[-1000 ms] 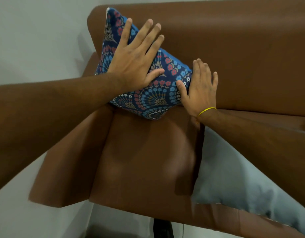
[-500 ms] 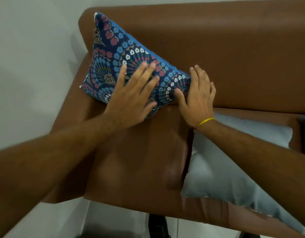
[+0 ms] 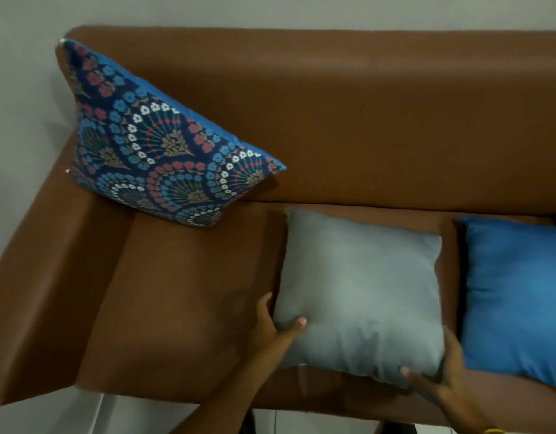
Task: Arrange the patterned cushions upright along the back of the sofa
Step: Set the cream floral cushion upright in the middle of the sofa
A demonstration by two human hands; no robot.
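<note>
A patterned cushion (image 3: 157, 151), dark blue with red, white and blue flowers, leans upright in the sofa's back left corner with nothing touching it. A plain grey cushion (image 3: 361, 292) lies flat on the middle of the seat. My left hand (image 3: 275, 332) grips its near left edge, thumb on top. My right hand (image 3: 439, 380) holds its near right corner, fingers under and around the edge. A plain blue cushion (image 3: 518, 296) lies flat on the seat to the right, cut off by the frame edge.
The brown sofa (image 3: 364, 114) runs along a pale wall, its left armrest (image 3: 45, 292) beside the patterned cushion. Bare seat (image 3: 182, 292) shows between the armrest and the grey cushion. Floor is visible below the sofa's front edge.
Both hands left the patterned cushion, which now stands alone in the corner. They moved down and right and took hold of the grey cushion's near edge. The view pulled back.
</note>
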